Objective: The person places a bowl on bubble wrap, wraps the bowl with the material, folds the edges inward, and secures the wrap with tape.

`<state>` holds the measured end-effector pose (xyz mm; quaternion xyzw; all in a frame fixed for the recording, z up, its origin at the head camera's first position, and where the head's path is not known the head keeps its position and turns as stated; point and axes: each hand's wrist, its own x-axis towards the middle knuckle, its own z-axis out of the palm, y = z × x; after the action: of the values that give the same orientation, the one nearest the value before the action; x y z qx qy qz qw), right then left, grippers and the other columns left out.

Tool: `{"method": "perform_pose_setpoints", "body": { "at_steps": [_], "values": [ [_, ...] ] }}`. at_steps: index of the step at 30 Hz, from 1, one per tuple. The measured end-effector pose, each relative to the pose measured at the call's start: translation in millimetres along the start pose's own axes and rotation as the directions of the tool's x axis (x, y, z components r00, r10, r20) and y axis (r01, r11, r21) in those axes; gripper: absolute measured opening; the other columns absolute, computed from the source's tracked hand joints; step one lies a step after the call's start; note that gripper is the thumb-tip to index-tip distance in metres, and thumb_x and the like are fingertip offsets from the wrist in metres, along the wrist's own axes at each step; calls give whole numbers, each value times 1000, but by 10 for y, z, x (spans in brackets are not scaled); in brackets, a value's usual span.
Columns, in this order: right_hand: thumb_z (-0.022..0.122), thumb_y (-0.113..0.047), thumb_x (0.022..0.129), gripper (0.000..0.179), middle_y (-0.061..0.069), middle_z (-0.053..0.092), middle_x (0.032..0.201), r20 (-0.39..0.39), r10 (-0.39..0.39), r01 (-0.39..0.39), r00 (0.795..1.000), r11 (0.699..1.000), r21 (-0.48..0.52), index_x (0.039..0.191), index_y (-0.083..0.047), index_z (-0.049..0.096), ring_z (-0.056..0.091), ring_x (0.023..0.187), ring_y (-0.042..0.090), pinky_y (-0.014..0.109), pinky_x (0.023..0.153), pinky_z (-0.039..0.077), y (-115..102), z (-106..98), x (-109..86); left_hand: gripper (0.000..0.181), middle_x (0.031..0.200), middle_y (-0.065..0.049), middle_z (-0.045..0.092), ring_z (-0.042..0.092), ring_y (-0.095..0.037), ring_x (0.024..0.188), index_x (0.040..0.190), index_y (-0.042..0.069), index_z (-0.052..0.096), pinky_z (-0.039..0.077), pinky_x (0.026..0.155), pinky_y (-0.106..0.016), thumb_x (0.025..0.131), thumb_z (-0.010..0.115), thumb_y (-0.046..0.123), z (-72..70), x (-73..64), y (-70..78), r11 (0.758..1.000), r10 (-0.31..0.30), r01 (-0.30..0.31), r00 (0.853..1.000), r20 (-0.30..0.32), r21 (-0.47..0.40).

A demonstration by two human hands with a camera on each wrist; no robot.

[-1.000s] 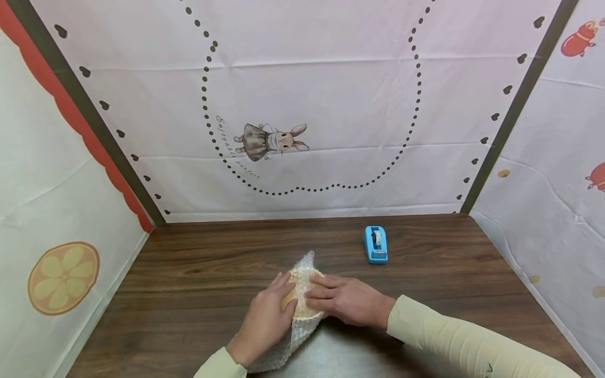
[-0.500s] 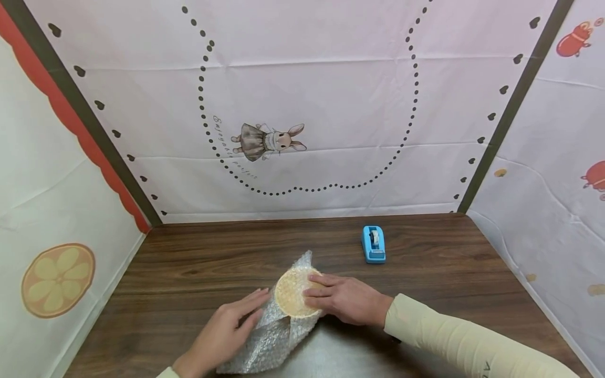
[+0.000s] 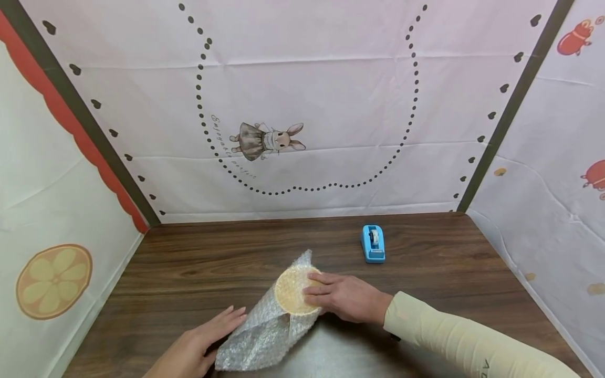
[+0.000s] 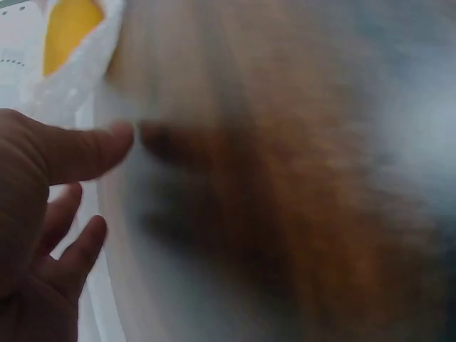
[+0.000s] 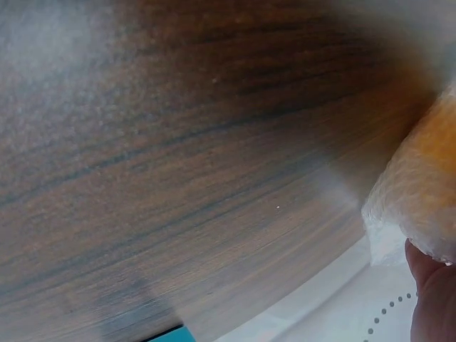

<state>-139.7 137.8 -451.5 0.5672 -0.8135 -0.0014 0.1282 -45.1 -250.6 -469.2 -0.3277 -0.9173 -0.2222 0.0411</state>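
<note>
A round yellow object with a flat top stands mid-table, covered by clear bubble wrap. Its exact kind is hidden by the wrap. Slack wrap trails towards the front left, and one corner points up at the back. My right hand holds the wrapped object from the right, fingers over its top; in the right wrist view a digit touches the wrap's edge. My left hand lies low beside the loose end, holding nothing. In the left wrist view its thumb and fingers are apart, away from the yellow object.
A blue tape dispenser with a roll of tape stands at the back right of the dark wooden table. White printed cloth walls enclose the table at the back and both sides.
My left hand has left the top of the wrapped object and moved left and towards the front, uncovering the loose wrap. My right hand has stayed in place on the object.
</note>
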Motion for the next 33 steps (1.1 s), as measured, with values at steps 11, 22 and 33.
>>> {"method": "perform_pose_setpoints", "body": {
  "at_steps": [11, 22, 33],
  "values": [
    [71, -32, 99, 40, -9, 66, 146, -1, 5, -5, 1000, 1000, -5, 138, -24, 69, 53, 147, 21, 29, 111, 51, 8, -19, -6, 83, 140, -7, 70, 51, -3, 144, 141, 17, 67, 35, 110, -1, 65, 87, -13, 73, 9, -65, 962, 267, -272, 943, -197, 2],
    [71, -33, 99, 39, -10, 66, 146, 12, -9, 10, 1000, 999, -50, 137, -27, 70, 53, 147, 20, 29, 111, 52, 14, -23, -5, 42, 123, -9, 78, 72, -13, 120, 124, 16, 77, 46, 102, -5, 88, 76, -7, 40, 114, -39, 941, 287, -323, 920, -267, -100],
    [69, -33, 100, 34, -10, 66, 144, 2, -37, 37, 999, 998, -58, 134, -28, 71, 54, 146, 21, 31, 115, 49, 15, -2, 7, 59, 125, -2, 75, 72, -15, 116, 120, 15, 75, 42, 104, -3, 74, 75, -22, -87, 284, 155, 959, 247, -274, 931, -267, -69]
  ]
}}
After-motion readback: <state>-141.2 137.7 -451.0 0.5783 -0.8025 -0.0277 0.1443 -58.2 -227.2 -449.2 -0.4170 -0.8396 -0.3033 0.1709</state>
